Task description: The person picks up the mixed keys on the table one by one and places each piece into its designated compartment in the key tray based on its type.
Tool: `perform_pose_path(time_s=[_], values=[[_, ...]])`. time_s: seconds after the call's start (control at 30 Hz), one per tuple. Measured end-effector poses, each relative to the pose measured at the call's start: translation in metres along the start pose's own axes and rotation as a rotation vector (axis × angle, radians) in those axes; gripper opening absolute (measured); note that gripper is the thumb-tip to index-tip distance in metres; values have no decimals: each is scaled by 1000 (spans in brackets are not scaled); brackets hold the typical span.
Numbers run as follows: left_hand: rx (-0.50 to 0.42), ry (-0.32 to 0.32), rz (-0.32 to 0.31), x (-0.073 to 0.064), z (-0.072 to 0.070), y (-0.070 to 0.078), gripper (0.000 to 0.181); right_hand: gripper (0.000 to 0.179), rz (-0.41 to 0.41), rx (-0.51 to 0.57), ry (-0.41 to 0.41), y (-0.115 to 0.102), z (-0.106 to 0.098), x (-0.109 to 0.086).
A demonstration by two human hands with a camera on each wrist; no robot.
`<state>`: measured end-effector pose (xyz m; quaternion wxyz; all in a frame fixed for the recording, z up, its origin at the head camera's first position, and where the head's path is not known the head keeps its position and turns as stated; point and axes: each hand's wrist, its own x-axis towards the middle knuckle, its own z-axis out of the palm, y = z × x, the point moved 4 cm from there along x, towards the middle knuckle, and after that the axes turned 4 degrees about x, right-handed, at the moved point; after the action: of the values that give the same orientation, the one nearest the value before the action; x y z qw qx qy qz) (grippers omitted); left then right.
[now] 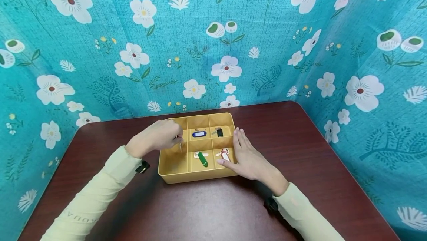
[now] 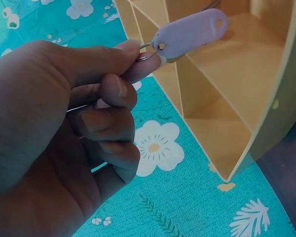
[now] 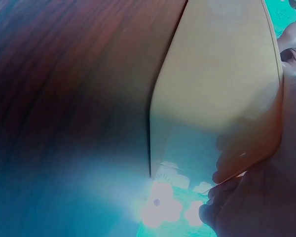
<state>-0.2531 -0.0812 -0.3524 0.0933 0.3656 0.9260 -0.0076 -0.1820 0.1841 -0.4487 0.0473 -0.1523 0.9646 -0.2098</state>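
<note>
A yellow divided box (image 1: 197, 177) stands on the table with key sets in several of its compartments. Over its left side, my left hand (image 1: 160, 135) pinches the metal ring of a pale lilac key tag (image 2: 190, 33) between thumb and forefinger, the other fingers curled inward. My right hand (image 1: 250, 158) rests along the box's right wall with straight fingers, its thumb reaching over the front right compartment. A green key tag (image 1: 202, 159) lies in the front middle compartment and a red-edged white tag (image 1: 225, 155) in the front right one.
A blue key tag (image 1: 199, 134) lies in the back middle compartment, and a black key fob (image 1: 219, 132) in the back right one. The dark reddish table (image 1: 280, 129) meets a teal floral cloth (image 1: 200, 48) behind the box and at both sides.
</note>
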Motion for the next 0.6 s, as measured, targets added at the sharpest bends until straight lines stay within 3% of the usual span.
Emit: perform_pose_path(time_s=[0.17,0.6], values=[[-13,-53,-18,2,6,1,49,128,4,7,-1,0,0,0],[-27,-94,-13,6,14,5,42,128,12,17,-3,1,0,-2]])
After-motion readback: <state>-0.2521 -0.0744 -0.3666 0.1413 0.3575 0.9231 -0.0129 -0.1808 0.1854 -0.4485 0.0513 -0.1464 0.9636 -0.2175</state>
